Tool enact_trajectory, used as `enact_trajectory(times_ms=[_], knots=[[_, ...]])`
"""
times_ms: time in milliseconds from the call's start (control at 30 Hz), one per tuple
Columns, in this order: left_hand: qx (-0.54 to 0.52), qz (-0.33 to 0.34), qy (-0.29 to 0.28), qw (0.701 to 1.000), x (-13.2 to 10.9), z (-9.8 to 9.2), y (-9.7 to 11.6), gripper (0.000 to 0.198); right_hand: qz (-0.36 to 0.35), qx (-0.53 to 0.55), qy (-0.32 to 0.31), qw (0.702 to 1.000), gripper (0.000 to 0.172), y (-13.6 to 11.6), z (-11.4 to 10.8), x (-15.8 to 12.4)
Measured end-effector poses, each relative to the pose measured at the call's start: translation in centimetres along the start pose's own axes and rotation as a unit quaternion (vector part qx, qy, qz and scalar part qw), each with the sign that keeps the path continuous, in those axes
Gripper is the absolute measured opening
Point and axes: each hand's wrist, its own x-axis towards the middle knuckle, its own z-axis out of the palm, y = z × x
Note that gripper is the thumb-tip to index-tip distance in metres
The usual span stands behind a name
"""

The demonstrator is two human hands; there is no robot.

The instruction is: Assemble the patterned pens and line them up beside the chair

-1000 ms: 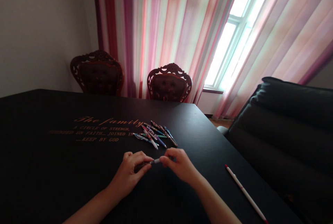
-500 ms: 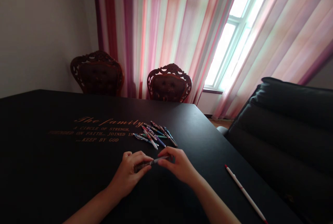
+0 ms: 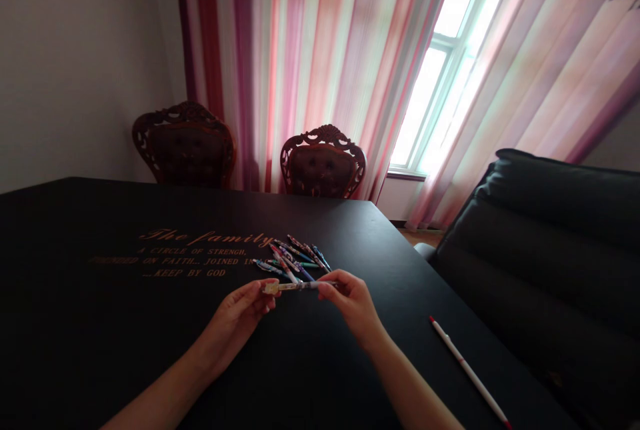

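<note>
A pen (image 3: 293, 287) lies level between my two hands, just on the near side of a pile of pens (image 3: 295, 260). My left hand (image 3: 243, 307) pinches its left end, where a pale, yellowish piece shows. The other end sits between the thumb and fingers of my right hand (image 3: 353, 300), which hide part of it. The piled pens are blue, red, white, purple and green, lying across one another on the black table (image 3: 125, 337).
A white pen with red ends (image 3: 470, 371) lies alone near the table's right edge. Gold lettering (image 3: 200, 253) runs across the tabletop. Two carved chairs (image 3: 324, 167) stand behind the table, and a black leather seat (image 3: 560, 270) stands at the right.
Both hands have risen slightly away from me with the pen. My left hand has shifted left to the pen's end, uncovering more of its barrel. The view has moved a little.
</note>
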Motion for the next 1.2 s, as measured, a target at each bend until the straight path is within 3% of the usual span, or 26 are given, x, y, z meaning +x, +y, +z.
enact_trajectory(times_ms=[600,767,900,1067,1200], knots=[[-0.044,0.000,0.040,0.998,0.1,0.4,0.0,0.021,0.010,-0.073,-0.006,0.997,0.023,-0.4,0.6,-0.3],[-0.054,0.001,0.008,0.999,0.2,0.2,0.0,0.013,-0.024,-0.145,-0.037,0.988,0.021,-0.5,0.7,-0.5],[-0.067,-0.012,0.014,0.998,0.2,0.1,0.1,0.014,-0.093,-0.234,-0.053,0.966,0.011,-1.0,0.4,-0.1],[-0.025,-0.047,0.035,0.998,0.6,-0.5,0.3,0.022,-0.087,-0.300,0.034,0.949,0.012,-3.8,-3.6,-0.3],[0.009,-0.048,0.039,0.998,0.6,-0.4,0.2,0.023,-0.029,-0.325,0.166,0.931,0.027,-4.5,-9.7,-5.1]])
